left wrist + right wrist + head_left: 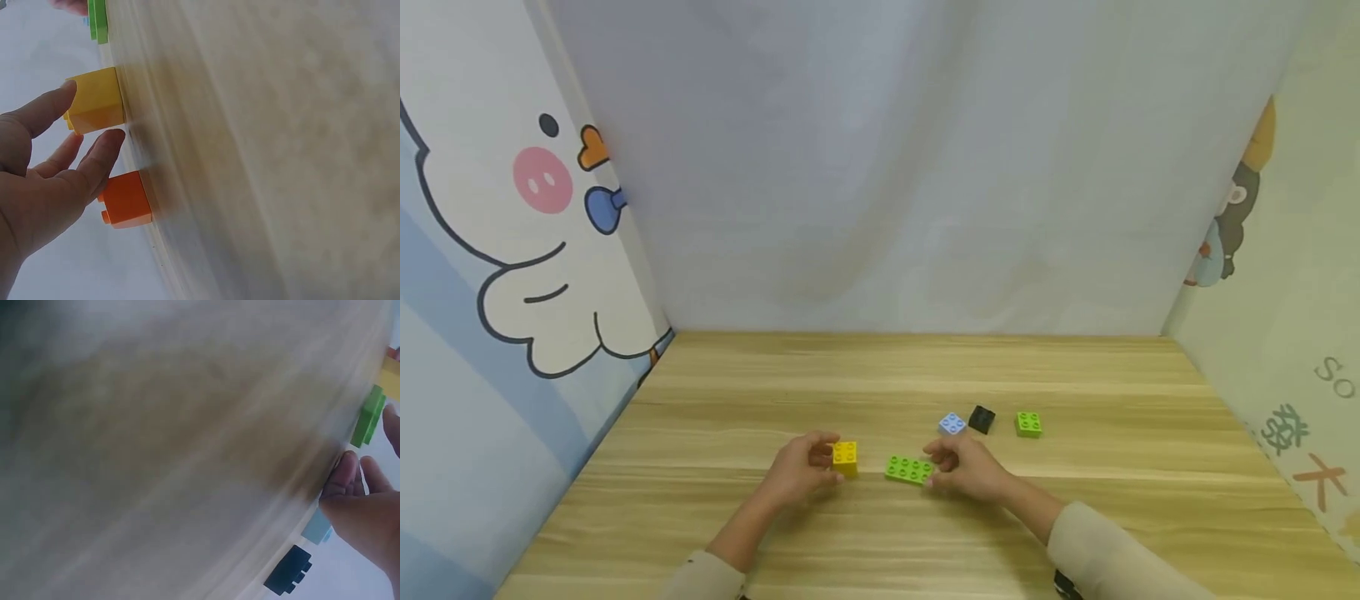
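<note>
My left hand (pixel 826 463) lies on the wooden table (pixel 880 367) with its fingers spread around a yellow brick (pixel 845 457). In the left wrist view the thumb tip touches the yellow brick (pixel 97 100), a finger lies just under it, and the left hand (pixel 92 114) has not closed on it. An orange brick (pixel 127 200) stands by the palm and is hidden in the head view. My right hand (pixel 934 468) rests at the right end of a flat green plate (pixel 908 470) with its fingers relaxed. In the right wrist view the right hand (pixel 370 464) is a little short of the green plate (pixel 369 415).
Behind the right hand lie a light blue brick (pixel 952 424), a black brick (pixel 981 418) and a small green brick (pixel 1028 424). Cartoon-printed panels wall the table on the left and right, and a pale cloth hangs at the back.
</note>
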`<action>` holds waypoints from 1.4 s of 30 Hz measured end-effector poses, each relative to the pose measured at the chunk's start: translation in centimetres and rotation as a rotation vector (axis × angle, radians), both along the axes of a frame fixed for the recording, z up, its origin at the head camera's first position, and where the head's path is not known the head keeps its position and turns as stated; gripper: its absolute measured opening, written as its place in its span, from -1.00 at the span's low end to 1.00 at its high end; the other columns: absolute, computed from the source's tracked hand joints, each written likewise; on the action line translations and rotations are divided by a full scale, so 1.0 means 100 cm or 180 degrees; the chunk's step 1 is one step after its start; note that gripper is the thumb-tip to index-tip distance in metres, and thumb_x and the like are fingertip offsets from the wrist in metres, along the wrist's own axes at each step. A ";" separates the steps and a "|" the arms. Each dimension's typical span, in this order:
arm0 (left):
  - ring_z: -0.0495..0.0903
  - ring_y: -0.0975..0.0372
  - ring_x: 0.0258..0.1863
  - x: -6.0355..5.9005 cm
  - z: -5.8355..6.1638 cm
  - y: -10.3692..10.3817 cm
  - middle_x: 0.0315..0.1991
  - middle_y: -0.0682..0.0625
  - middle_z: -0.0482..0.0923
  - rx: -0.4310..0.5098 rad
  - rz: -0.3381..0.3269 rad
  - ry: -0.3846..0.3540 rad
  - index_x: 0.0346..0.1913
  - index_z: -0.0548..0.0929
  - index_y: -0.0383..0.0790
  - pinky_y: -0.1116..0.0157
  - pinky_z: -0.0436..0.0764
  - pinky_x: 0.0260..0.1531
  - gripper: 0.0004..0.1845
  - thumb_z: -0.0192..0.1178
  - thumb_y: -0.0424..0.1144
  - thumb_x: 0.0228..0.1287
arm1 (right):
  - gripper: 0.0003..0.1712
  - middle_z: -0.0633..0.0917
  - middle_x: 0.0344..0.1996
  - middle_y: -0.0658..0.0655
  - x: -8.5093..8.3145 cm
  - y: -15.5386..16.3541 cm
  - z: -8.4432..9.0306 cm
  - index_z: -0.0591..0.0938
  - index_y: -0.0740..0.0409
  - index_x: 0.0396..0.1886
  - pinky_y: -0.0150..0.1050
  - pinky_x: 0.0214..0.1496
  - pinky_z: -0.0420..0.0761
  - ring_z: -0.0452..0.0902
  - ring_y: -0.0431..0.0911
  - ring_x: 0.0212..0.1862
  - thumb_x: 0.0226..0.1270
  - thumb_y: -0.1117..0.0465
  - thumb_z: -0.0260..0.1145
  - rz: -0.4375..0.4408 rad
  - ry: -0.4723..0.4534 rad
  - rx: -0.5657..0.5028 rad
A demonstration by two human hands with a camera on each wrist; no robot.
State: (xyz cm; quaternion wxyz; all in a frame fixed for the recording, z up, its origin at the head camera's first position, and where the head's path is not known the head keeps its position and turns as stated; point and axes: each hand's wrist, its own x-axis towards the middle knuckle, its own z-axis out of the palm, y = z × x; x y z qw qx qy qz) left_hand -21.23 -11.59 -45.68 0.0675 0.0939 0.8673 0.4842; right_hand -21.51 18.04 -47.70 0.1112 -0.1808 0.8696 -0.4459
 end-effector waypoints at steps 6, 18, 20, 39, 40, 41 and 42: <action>0.70 -0.15 0.00 -0.004 -0.001 -0.002 -0.03 -0.32 0.69 0.0095 -0.0002 -0.0023 0.16 0.59 -0.54 -0.01 0.69 0.04 -0.49 0.44 -0.57 0.11 | -0.47 0.66 -0.12 0.16 -0.001 -0.006 -0.001 0.66 0.43 0.08 -0.25 -0.06 0.62 0.54 -0.09 -0.13 0.13 0.31 0.60 0.0036 0.0114 0.0171; 0.73 -0.09 -0.07 -0.006 -0.004 -0.003 -0.09 -0.27 0.72 0.0135 -0.0050 -0.0015 0.07 0.63 -0.54 0.01 0.70 0.02 -0.59 0.43 -0.56 0.12 | -0.57 0.64 -0.22 0.10 0.003 -0.011 0.004 0.68 0.44 0.00 -0.32 -0.15 0.55 0.48 -0.15 -0.21 0.16 0.34 0.57 0.0091 0.0158 0.0279; 0.72 -0.09 -0.05 -0.005 -0.003 -0.003 -0.08 -0.27 0.72 0.0169 -0.0051 -0.0051 0.08 0.63 -0.54 0.01 0.70 0.03 -0.58 0.43 -0.55 0.13 | -0.58 0.66 -0.24 0.08 0.003 -0.010 0.005 0.68 0.44 0.01 -0.32 -0.16 0.57 0.51 -0.17 -0.22 0.19 0.33 0.55 0.0113 0.0151 0.0273; 0.72 0.01 -0.10 0.006 0.006 0.020 -0.09 -0.24 0.71 0.0457 -0.0504 -0.0209 0.09 0.60 -0.57 0.09 0.72 -0.02 -0.57 0.44 -0.52 0.15 | -0.52 0.71 0.00 0.28 0.015 0.020 0.026 0.62 0.50 0.17 -0.32 -0.11 0.61 0.53 -0.23 -0.15 0.39 0.24 0.40 0.0431 0.0365 0.0006; 0.72 0.01 -0.10 0.006 0.006 0.022 -0.09 -0.24 0.71 0.0469 -0.0535 -0.0227 0.08 0.61 -0.57 0.10 0.72 -0.03 -0.57 0.44 -0.52 0.15 | -0.53 0.70 0.00 0.28 0.016 0.023 0.028 0.61 0.49 0.17 -0.32 -0.11 0.61 0.52 -0.23 -0.15 0.40 0.24 0.39 0.0438 0.0373 0.0003; 0.72 0.03 -0.10 0.006 0.006 0.025 -0.10 -0.22 0.71 0.0474 -0.0549 -0.0256 0.08 0.61 -0.56 0.11 0.72 -0.03 -0.57 0.45 -0.51 0.15 | -0.53 0.70 0.00 0.27 0.017 0.026 0.029 0.61 0.48 0.17 -0.31 -0.11 0.61 0.52 -0.23 -0.14 0.41 0.24 0.39 0.0435 0.0380 -0.0002; 0.72 0.04 -0.10 0.006 0.007 0.027 -0.10 -0.22 0.71 0.0486 -0.0569 -0.0275 0.08 0.62 -0.55 0.11 0.72 -0.03 -0.57 0.46 -0.50 0.14 | -0.53 0.70 -0.01 0.26 0.018 0.029 0.030 0.61 0.47 0.17 -0.30 -0.11 0.62 0.52 -0.22 -0.15 0.40 0.24 0.39 0.0421 0.0373 -0.0022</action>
